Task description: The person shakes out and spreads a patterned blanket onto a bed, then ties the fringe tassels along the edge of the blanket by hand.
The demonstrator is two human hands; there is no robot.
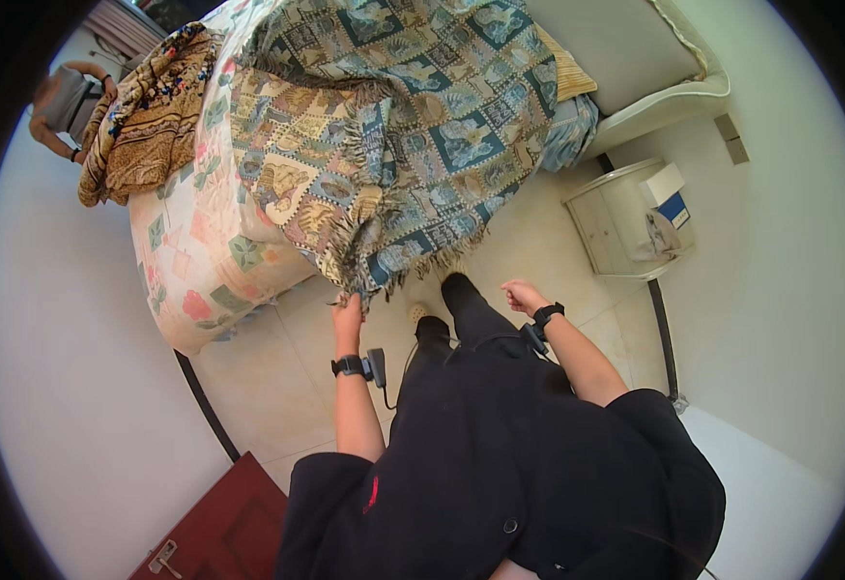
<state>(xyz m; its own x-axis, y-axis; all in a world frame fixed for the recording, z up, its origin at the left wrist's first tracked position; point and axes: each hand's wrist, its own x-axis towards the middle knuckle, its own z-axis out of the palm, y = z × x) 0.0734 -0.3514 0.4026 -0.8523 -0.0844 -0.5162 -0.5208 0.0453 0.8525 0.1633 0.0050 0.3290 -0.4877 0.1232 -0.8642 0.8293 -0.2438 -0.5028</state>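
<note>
My left hand (349, 311) is closed on the fringed corner of a woven throw blanket (442, 126), patterned in blue, green and beige patches. The throw lies rumpled over the bed, part of it folded back to show a paler side, and its fringe hangs over the near edge. To the right of the fringe, over the floor, my right hand (520, 295) is held apart from the cloth, fingers curled in, with nothing visible in them. Beneath the throw is a floral bedspread (214, 261) in pink, cream and green.
At the far left a person (67, 101) holds a brown patterned blanket (157, 126) at the bed's edge. A cream bedside cabinet (601, 227) with a box (672, 208) on top stands right, below the padded headboard (673, 97). A red door (219, 527) is at lower left.
</note>
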